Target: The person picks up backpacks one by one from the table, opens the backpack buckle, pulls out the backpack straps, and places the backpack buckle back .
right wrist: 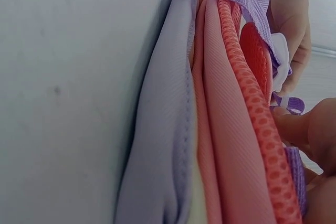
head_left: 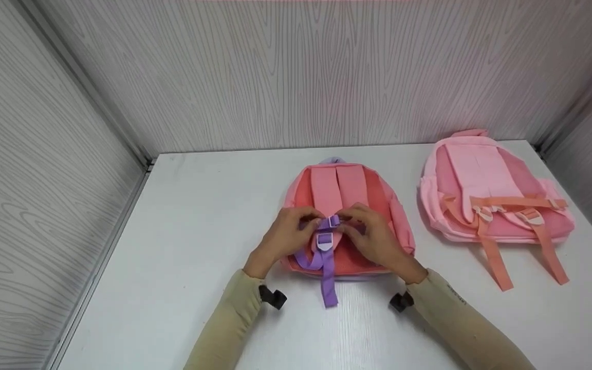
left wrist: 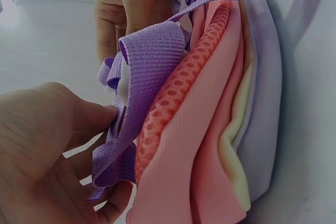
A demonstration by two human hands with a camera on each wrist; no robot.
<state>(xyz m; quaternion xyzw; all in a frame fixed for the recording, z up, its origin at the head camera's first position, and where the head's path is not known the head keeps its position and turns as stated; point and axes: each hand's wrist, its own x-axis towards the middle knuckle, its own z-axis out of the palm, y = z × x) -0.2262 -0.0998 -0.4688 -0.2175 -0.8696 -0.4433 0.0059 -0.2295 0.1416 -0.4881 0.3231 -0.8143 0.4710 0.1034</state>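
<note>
A small coral-and-pink backpack [head_left: 301,198] lies back side up on the white table, its padded shoulder straps [head_left: 352,182] facing up. Purple webbing [head_left: 329,280] runs over its lower half and hangs past the bottom edge through a white plastic buckle [head_left: 325,242]. My left hand [head_left: 287,232] pinches the webbing beside a second, smaller buckle [head_left: 333,221]. From the other side, my right hand [head_left: 373,237] holds the strap's end at that smaller buckle between thumb and fingers. In the left wrist view a loop of purple webbing [left wrist: 155,51] stands up beside the red mesh [left wrist: 176,85].
To the right lies a second, light pink backpack [head_left: 481,180], also back side up. Its orange straps [head_left: 496,262] trail toward the front over the table [head_left: 198,231]. Wood-grain panels [head_left: 275,77] rise behind and at both sides of the table.
</note>
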